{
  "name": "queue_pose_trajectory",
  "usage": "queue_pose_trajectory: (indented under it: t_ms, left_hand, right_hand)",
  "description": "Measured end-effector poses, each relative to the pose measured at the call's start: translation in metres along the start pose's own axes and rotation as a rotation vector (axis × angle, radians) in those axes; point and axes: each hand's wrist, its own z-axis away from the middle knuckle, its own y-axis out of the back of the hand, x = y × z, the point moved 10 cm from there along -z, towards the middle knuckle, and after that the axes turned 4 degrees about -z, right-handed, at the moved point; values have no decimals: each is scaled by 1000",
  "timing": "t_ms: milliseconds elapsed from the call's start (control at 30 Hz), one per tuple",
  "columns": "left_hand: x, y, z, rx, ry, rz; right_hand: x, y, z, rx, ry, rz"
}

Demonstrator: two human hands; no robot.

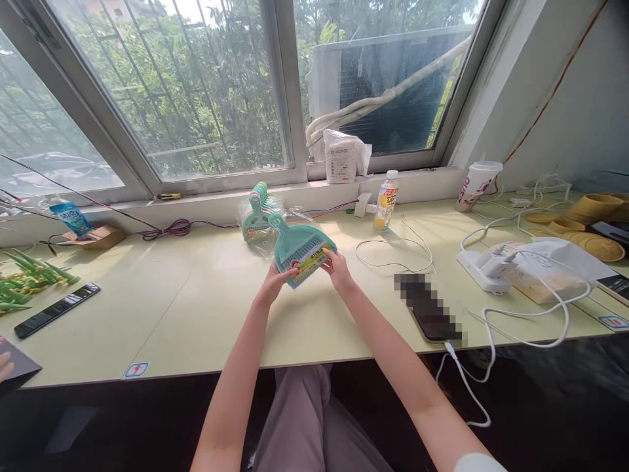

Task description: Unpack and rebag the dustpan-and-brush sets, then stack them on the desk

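Between my two hands is a teal mini dustpan-and-brush set (305, 244) with a printed label across its front, tilted above the table. My left hand (276, 280) grips its lower left corner, thumb on the label. On the right edge, the fingers of my right hand (337, 267) are closed round the other corner. Just behind it, a row of similar dustpan sets (256, 213) stands upright by the window ledge, partly in clear plastic wrap (268, 246).
To the right lie a phone (430, 308) on a charging cable and a white power strip (484, 270). A juice bottle (386, 200) and a lidded cup (477, 186) stand farther back. At left are a dark flat bar (57, 309), green plastic pieces (29, 280) and another person's hand (6, 366).
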Motion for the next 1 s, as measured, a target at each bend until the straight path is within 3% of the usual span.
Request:
queue_pose_trajectory:
  t_ms: [333,467,667,1000]
  left_hand:
    - [2,-13,6,-109,5,-57]
    - [8,-17,7,-136,-26,-52]
    - [2,-5,3,-70,-24,-44]
    - [-4,-13,1,-147,-44,-84]
  right_hand:
    - [13,28,-9,172,-54,-17]
    - [12,25,-8,169,-75,-13]
    - [10,13,-8,65,-88,-34]
    - [14,31,-4,202,-134,33]
